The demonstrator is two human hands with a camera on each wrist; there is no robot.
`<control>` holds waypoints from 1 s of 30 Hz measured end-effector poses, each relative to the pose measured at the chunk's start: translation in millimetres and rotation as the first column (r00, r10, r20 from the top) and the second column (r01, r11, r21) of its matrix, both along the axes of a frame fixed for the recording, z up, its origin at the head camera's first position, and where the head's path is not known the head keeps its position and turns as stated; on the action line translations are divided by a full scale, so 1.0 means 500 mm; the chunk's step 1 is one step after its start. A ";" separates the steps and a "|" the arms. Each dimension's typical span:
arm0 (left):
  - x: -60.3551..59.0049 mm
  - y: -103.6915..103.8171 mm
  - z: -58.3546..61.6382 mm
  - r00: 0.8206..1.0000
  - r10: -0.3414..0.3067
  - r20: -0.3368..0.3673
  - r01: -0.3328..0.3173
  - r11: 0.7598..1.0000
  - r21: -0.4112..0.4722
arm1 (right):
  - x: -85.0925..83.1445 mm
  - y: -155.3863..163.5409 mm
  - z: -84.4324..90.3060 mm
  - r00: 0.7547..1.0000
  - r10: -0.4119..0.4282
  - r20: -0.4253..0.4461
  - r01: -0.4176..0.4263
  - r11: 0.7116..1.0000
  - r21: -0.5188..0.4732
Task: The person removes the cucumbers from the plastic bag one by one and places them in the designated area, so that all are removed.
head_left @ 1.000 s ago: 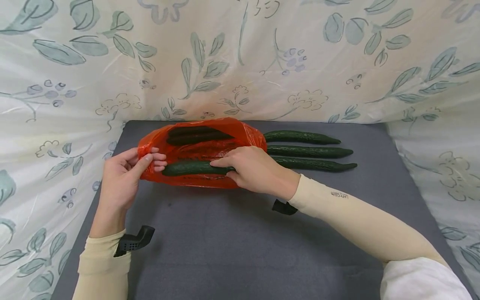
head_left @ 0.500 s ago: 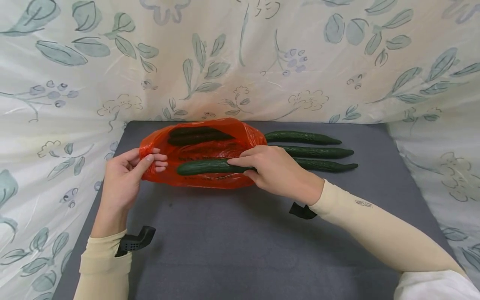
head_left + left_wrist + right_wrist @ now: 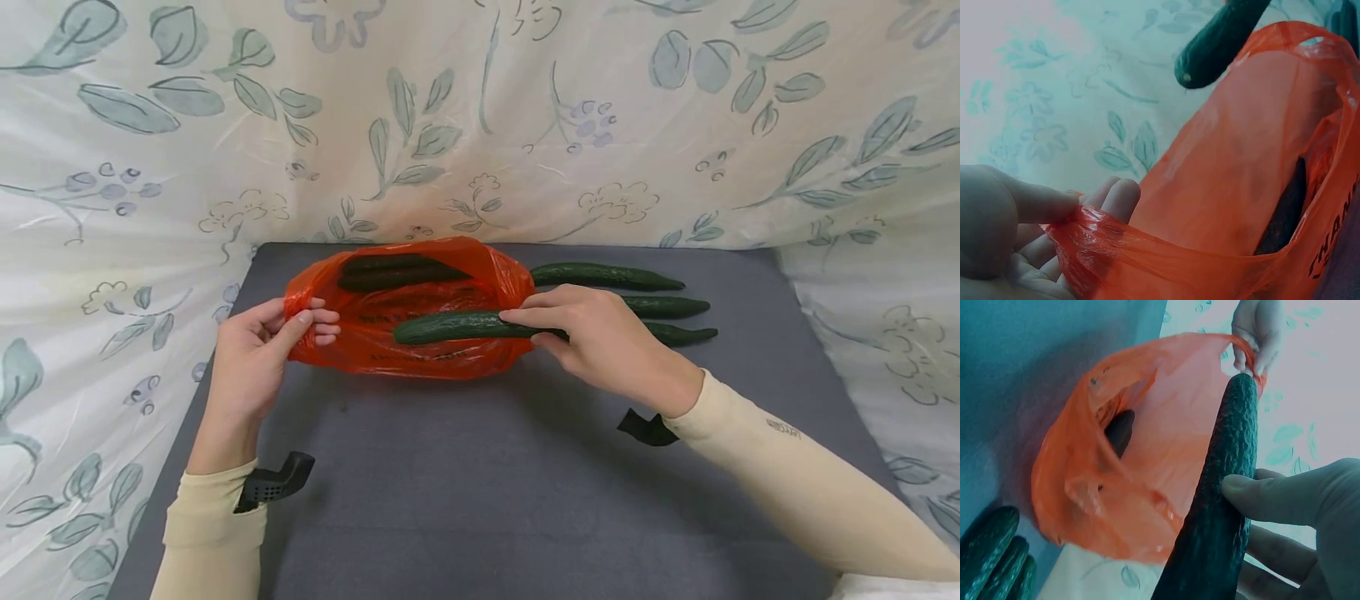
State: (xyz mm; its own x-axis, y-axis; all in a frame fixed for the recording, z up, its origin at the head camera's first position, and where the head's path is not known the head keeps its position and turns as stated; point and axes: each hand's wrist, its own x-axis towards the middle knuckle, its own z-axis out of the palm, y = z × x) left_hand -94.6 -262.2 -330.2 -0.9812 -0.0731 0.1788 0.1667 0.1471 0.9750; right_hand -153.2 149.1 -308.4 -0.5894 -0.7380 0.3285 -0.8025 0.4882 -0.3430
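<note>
My left hand [image 3: 258, 350] pinches the left rim of an orange plastic bag [image 3: 450, 360] between thumb and fingers, and the bag's mouth gapes. Over that mouth my right hand [image 3: 603, 342] holds a long dark green cucumber [image 3: 457, 327], thumb on one side and fingers on the other. Its rounded end points left toward my left hand. The right wrist view shows the same cucumber [image 3: 1225, 469] lengthwise above the bag's opening. Inside the bag lie two cucumbers [image 3: 397, 273], partly hidden by the orange film; one dark end [image 3: 1120, 431] shows in the right wrist view.
Three more cucumbers [image 3: 607, 275] lie side by side on the grey table [image 3: 450, 500], right of the bag, partly covered by my right hand. A pale leaf-patterned cloth [image 3: 480, 133] hangs behind the table and along its sides.
My right hand has drawn the cucumber to the right across the bag's mouth, so its rounded end is farther from my left hand. The left hand keeps its grip on the rim.
</note>
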 end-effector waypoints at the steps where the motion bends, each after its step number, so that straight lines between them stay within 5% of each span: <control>1: 0.000 0.000 0.000 1.000 -0.001 0.000 0.001 1.000 -0.003 | -0.001 0.007 0.000 1.000 -0.006 0.001 0.006 1.000 -0.007; 30: 0.007 -0.012 -0.002 1.000 0.005 -0.007 -0.005 1.000 0.010 | 0.023 0.151 -0.031 0.989 -0.108 -0.100 0.104 0.994 -0.044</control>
